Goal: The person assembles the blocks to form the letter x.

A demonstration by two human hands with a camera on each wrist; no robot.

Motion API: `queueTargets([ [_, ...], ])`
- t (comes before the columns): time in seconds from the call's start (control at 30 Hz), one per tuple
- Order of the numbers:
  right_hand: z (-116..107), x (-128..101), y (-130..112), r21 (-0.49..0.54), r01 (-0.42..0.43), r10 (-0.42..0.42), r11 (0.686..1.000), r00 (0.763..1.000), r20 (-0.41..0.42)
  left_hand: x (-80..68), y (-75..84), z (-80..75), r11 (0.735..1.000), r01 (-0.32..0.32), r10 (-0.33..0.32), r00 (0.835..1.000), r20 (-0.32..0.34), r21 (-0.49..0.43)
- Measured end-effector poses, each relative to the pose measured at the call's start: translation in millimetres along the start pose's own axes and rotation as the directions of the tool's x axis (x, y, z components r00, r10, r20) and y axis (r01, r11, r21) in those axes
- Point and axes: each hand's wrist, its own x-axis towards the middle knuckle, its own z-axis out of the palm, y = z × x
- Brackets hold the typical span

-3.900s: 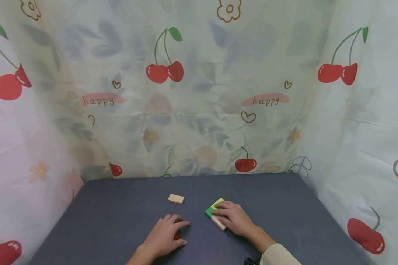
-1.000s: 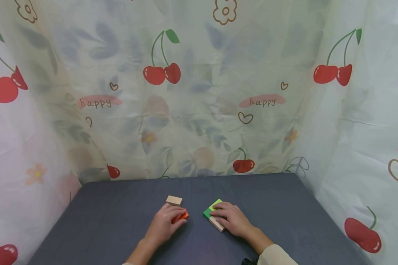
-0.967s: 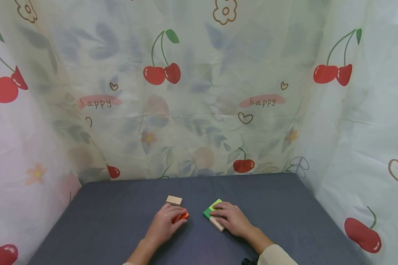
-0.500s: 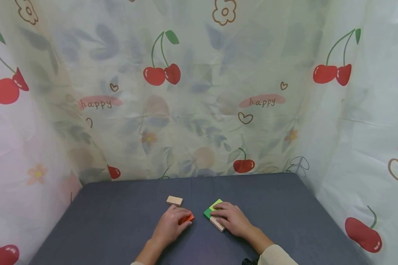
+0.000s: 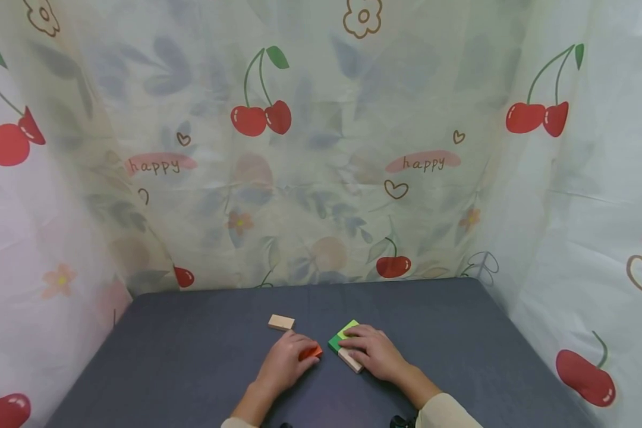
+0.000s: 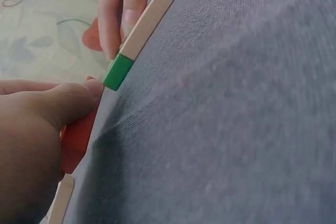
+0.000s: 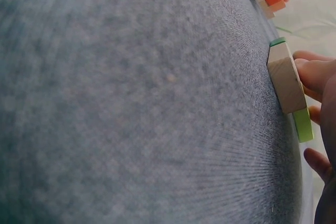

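Your left hand (image 5: 285, 364) pinches the orange block (image 6: 79, 134) just beside the dark-green block (image 5: 334, 343). Your right hand (image 5: 378, 355) rests loosely extended fingers across that one, the adjoining lime block (image 5: 349, 327) and plain wooden block (image 5: 349, 360).

A lone block (image 5: 281, 322) lies on the desk (image 5: 192, 356), left of and behind the held block (image 5: 311, 352) in the left hand (image 5: 285, 364). Right of that, a block group (image 5: 337, 343) lies partly under the right hand (image 5: 378, 355). A curtain (image 5: 321, 178) hangs behind the desk.
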Motion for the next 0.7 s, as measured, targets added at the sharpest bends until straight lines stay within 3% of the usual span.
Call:
queueTargets([
  [0.4,-0.2,-0.7,-0.8,0.029,-0.016,0.016,0.999,1.000,0.011,6.6,8.9,12.1,0.998,0.061,-0.059,0.996,0.068,-0.032],
  [0.7,-1.1,-0.1,-0.7,0.017,-0.012,0.012,1.000,1.000,-0.001,10.4,16.5,19.9,0.994,0.108,-0.107,0.993,0.049,-0.006],
])
